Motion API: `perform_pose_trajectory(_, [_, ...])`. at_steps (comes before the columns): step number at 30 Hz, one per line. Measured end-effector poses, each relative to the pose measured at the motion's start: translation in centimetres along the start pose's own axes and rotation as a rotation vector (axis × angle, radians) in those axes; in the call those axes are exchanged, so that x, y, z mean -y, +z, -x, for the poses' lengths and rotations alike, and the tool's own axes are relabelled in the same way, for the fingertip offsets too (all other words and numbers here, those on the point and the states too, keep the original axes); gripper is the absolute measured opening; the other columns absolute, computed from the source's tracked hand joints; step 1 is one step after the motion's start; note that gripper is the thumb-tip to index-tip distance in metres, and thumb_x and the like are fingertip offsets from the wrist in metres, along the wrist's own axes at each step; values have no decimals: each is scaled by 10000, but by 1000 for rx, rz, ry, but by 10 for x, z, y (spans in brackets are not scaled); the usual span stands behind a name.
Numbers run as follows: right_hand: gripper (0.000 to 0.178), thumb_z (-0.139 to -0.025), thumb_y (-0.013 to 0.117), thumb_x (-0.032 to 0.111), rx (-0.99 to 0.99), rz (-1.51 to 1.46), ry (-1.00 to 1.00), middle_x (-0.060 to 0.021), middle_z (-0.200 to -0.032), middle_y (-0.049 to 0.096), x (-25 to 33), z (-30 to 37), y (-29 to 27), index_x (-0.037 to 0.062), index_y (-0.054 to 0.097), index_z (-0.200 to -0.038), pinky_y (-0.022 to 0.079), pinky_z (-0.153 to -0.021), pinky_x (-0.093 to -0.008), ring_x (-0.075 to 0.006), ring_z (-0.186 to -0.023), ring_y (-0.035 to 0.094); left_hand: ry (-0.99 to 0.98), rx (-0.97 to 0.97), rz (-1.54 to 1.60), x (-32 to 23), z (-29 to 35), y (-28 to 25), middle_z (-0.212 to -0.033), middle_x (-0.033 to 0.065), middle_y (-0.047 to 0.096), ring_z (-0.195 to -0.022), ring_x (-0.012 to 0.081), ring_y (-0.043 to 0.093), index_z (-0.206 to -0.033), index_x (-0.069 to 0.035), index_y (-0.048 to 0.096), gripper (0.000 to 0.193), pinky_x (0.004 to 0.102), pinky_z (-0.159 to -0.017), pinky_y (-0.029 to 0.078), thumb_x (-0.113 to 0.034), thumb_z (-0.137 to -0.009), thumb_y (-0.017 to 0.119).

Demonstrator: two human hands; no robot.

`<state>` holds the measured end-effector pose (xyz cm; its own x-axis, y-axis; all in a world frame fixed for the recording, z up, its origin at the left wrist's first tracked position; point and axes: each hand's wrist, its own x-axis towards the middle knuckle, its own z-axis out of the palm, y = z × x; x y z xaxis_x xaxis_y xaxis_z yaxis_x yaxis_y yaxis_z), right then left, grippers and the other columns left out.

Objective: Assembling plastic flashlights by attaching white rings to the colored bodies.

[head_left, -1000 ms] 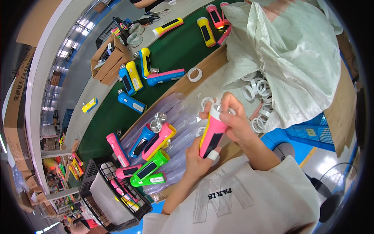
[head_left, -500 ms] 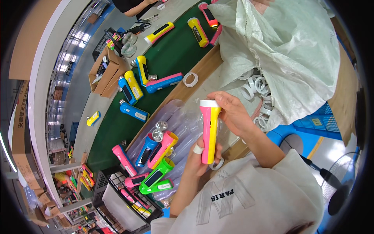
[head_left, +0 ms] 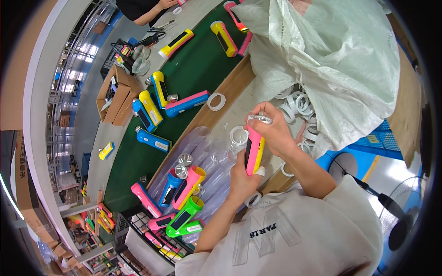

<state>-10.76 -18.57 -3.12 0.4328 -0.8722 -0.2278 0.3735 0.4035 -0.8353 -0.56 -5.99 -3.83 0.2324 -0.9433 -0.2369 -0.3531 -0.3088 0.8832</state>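
1. Torch, pink-and-yellow, one: centre of view, above the table, tilted, head end toward 12 o'clock, dark panel on one side.
2. Left hand: fingers wrapped around the torch's lower body, clamped on it.
3. Right hand: fingers pinched together on a clear round piece at the torch's head end.
4. White ring, single: on the table, just beside the torch, toward 10 to 11 o'clock.
5. White rings, loose heap: 1 to 2 o'clock of the torch, at the mouth of a pale woven sack.
6. Clear plastic sleeves: 8 o'clock, left of the hands.
7. Green torch: between 7 and 8 o'clock, near a black crate.
8. Blue-and-pink torch: 10 o'clock, lying on a green strip.
9. Cardboard box: 10 o'clock, beyond the green strip.
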Motion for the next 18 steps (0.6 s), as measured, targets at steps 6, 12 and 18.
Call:
perform_pose_trajectory(6, [472,-820,740,166,-171,949,-489,-189,-1133,555,5,-16,-22,42,487,-1198,493,-808,-336,-243,-1041,579,-46,9,149,-8,-47,-40,-1066,97,595,-953,172,575,-1277,8,454,646,311,-840,470,-206,-765,786])
perform_pose_trajectory(12, [412,-633,804,228,-35,1847,-580,-182,-1150,582,8,4,-64,-7,634,-925,343,-1025,-424,-335,-1232,444,188,-296,-64,-22,-130,-78,-1226,136,549,-980,202,592,-1377,-71,434,550,317,-790,502,-153,-882,659])
perform_pose_trajectory(18, [431,-610,791,243,306,2271,-539,-151,-1032,641,26,4,-81,-24,675,-927,285,-1075,-449,-321,-1282,416,706,-243,-1189,11,-152,-84,-1232,106,539,-1062,272,543,-1011,-48,671,304,393,-885,444,-70,-708,690])
